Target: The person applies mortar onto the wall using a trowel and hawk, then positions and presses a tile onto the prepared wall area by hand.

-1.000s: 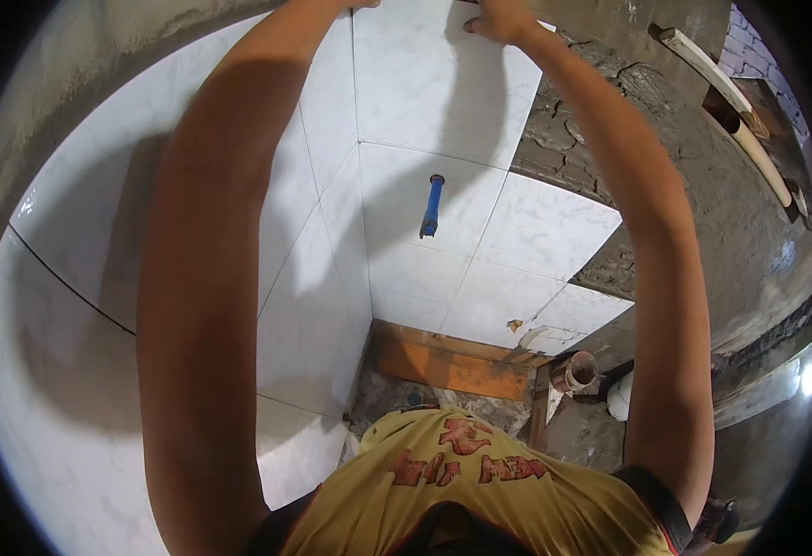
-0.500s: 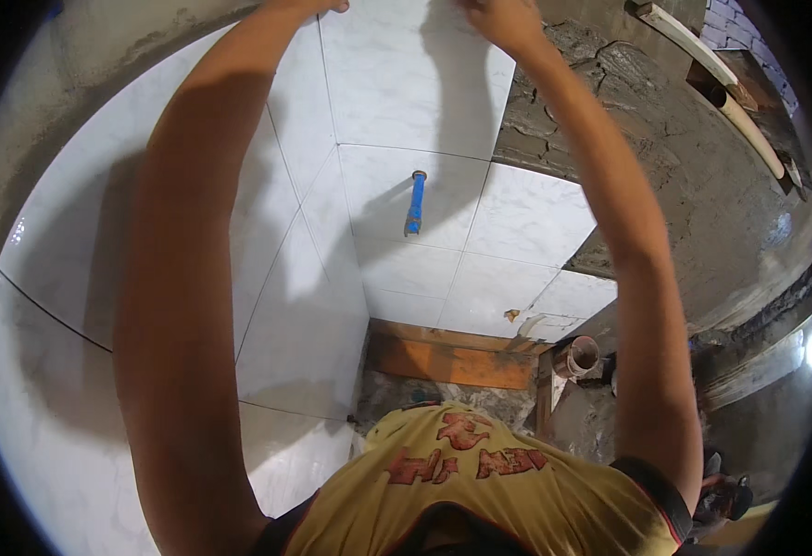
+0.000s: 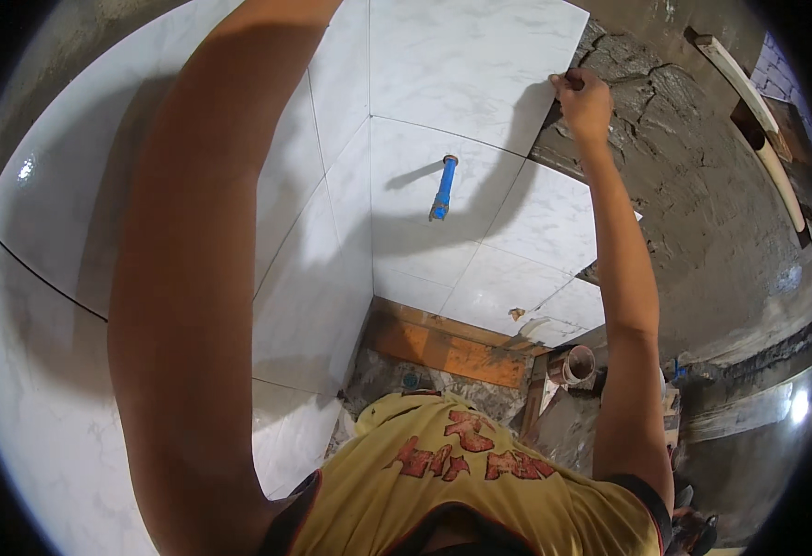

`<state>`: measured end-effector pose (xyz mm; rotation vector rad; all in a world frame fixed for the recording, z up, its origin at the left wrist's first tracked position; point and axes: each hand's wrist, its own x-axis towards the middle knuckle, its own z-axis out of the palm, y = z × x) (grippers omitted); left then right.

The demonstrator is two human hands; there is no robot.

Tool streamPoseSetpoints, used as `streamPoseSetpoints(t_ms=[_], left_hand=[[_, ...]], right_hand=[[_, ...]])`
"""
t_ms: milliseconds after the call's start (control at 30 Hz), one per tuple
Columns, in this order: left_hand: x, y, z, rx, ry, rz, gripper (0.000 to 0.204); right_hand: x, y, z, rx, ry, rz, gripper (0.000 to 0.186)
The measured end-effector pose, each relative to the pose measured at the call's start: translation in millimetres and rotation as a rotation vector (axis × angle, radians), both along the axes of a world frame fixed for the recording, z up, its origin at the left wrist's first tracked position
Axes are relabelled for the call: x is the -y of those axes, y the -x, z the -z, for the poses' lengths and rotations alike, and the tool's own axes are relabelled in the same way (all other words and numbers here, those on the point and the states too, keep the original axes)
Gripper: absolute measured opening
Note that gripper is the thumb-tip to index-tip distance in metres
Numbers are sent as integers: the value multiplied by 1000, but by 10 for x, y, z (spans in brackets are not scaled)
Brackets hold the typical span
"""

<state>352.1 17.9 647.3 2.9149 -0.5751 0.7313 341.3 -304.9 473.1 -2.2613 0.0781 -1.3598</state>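
Observation:
My right hand [image 3: 584,100] is at the right edge of a large white marbled wall tile [image 3: 466,65]. Its fingers are curled, with the fingertips closed at the tile's edge. Beside this hand, wet grey mortar [image 3: 665,139] covers the bare wall. My left arm [image 3: 188,269] reaches up past the top of the picture, so the left hand is hidden from view. Below the large tile, a blue pipe stub [image 3: 442,190] sticks out through another white tile [image 3: 406,222].
White tiles [image 3: 44,306] line the left wall. An orange-brown board [image 3: 452,357] runs along the bottom of the tiled wall, near a round bucket-like container [image 3: 574,364]. At the upper right, a pale curved strip [image 3: 739,74] leans on the wall.
My right hand has come down and right along the large tile to its right edge. The left hand has gone out of view at the top. The whole view has shifted slightly.

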Motion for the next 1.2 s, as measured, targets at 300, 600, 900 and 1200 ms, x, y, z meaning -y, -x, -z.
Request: streamPoseSetpoints(t_ms=[300, 600, 900, 1200], left_hand=[[18, 86, -34, -63, -30, 10, 27], [123, -42, 46, 99, -10, -97, 39], [-48, -792, -42, 71, -35, -15, 26], [219, 157, 3, 1, -41, -145, 27]], right_hand=[[24, 19, -4, -102, -67, -13, 30], [-42, 75, -155, -140, 79, 40, 28], [-303, 449, -240, -203, -109, -19, 18], [-238, 299, -139, -171, -48, 0, 19]])
